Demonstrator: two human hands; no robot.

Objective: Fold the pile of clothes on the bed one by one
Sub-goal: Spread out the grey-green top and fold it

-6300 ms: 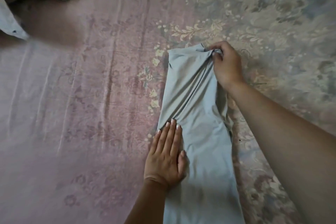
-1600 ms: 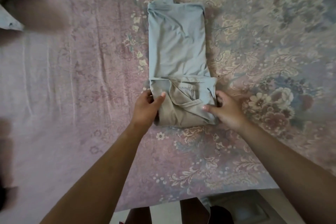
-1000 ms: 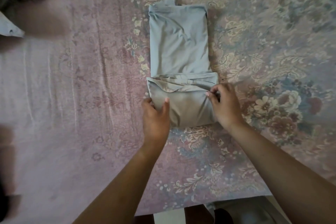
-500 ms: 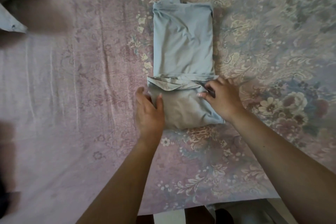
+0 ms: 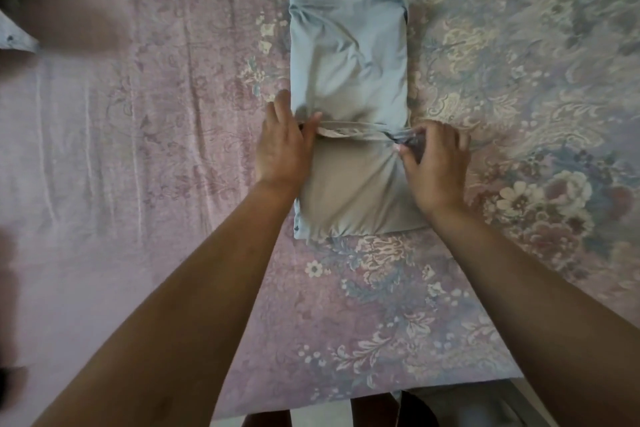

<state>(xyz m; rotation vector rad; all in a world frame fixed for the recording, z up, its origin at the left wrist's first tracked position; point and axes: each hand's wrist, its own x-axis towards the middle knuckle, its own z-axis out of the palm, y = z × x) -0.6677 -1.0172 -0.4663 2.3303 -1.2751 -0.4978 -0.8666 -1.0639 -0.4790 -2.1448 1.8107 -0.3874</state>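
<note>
The pale blue garment (image 5: 349, 87) lies on the floral bedspread (image 5: 519, 87), long axis running near to far; the left hand (image 5: 282, 149) and right hand (image 5: 434, 166) pinch the folded edge at either side, seemingly equally near; the unfolded part extends away from the fingers.

Both hands, left hand (image 5: 282, 146) and right hand (image 5: 434, 166), pinch folded edge of blue garment (image 5: 348, 59) on floral bedsheet (image 5: 138, 149).
</note>
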